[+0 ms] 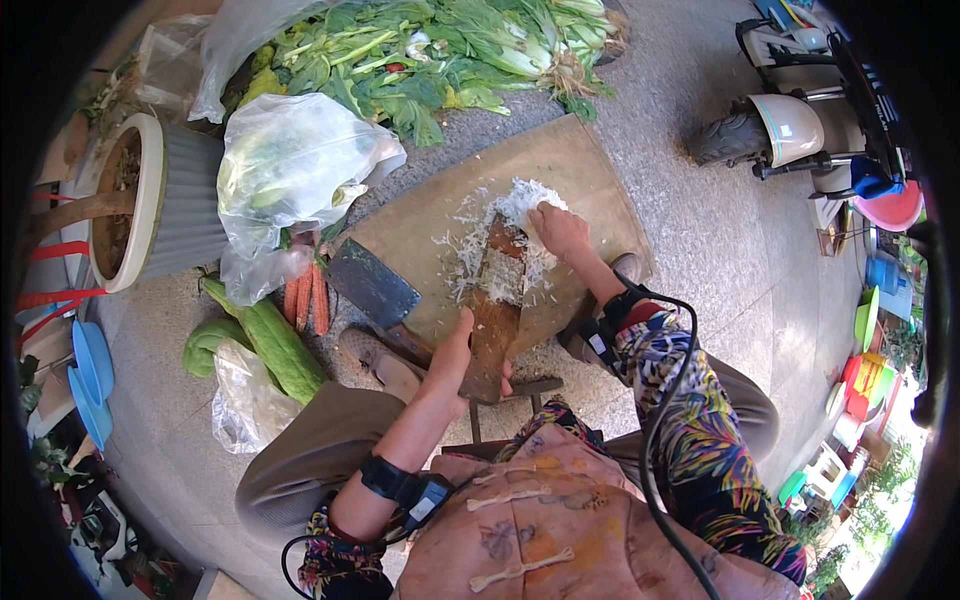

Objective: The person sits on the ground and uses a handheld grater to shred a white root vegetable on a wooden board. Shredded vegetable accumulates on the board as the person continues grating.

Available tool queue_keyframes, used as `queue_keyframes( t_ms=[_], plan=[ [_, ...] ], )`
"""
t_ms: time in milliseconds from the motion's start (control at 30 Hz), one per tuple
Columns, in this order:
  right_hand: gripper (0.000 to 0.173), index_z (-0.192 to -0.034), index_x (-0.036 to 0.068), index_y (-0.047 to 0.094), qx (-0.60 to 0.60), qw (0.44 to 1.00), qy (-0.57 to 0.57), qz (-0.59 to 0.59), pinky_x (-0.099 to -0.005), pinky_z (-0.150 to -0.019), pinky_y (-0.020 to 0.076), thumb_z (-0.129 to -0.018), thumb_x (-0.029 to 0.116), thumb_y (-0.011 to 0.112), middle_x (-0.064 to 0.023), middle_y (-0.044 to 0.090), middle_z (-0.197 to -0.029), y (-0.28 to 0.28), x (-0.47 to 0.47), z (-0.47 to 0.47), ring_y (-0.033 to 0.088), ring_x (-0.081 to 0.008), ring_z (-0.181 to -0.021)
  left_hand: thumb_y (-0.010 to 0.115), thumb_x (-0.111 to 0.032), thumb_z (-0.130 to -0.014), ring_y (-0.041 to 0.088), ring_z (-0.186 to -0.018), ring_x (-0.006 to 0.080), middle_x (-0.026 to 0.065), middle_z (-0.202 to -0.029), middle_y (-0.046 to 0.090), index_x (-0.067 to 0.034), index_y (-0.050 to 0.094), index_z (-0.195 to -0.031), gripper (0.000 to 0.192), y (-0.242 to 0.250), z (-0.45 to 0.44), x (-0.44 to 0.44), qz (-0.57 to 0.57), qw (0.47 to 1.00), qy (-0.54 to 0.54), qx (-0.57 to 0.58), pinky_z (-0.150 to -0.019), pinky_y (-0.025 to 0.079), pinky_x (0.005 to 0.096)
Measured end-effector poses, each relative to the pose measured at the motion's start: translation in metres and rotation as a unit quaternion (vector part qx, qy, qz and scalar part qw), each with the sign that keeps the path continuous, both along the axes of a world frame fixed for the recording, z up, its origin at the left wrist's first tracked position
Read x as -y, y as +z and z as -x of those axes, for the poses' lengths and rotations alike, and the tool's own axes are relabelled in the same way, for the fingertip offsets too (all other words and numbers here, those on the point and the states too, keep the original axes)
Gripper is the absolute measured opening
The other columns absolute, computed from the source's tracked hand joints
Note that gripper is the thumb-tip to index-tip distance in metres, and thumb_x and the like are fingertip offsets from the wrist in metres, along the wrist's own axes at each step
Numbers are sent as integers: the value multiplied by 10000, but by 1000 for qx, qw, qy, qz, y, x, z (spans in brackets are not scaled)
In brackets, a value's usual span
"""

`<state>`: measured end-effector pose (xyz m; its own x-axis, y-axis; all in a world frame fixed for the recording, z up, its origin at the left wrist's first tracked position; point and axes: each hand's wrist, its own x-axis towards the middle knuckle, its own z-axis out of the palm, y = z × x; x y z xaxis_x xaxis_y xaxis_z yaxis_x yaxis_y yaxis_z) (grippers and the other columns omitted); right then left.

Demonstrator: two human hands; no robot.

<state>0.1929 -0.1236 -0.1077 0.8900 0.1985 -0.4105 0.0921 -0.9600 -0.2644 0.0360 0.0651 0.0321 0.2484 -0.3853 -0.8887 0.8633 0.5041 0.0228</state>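
My left hand (452, 360) grips the near end of a wooden grater board (491, 337), thumb on one edge and fingers around the other. White shreds cling to the grater's metal middle. Its far end rests among a heap of white shredded vegetable (523, 196) on a large brown board (570, 154). At that heap is my right hand (562, 234), fingers curled against the shreds; whether something is inside them is hidden. A cleaver (375, 283) with a dark blade lies on the left edge of the brown board, its handle toward my left foot.
Leafy greens (465, 52) spread beyond the board. To the left are a filled plastic bag (292, 157), carrots (306, 300), a long green gourd (266, 341) and a ribbed planter (184, 199). A scooter's front wheel (727, 133) stands at the right. A black cable (654, 450) runs along my right arm.
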Motion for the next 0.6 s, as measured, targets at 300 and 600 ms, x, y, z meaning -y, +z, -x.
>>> queue_keyframes(
  t_ms=[300, 600],
  plan=[
    [530, -898, 107, 610, -476, 758, -275, -351, -225, -336, 267, -923, 575, 363, -6, 511, -544, 39, 13, 22, 377, -69, -376, 250, -598, -937, 592, -473, 294, 138, -630, 596, -18, 543, -936, 649, 5, 1, 6, -12, 1000, 0, 9, -448, 490, 407],
    [537, -888, 58, 568, -391, 839, -191, -327, -273, -375, 334, -925, 552, 360, -49, 540, -602, 66, 9, 39, 456, -116, -423, 242, -562, -955, 597, -476, 293, 138, -615, 595, -23, 536, -940, 614, 2, 4, 14, -17, 999, 12, 35, -451, 500, 388]
  ],
)
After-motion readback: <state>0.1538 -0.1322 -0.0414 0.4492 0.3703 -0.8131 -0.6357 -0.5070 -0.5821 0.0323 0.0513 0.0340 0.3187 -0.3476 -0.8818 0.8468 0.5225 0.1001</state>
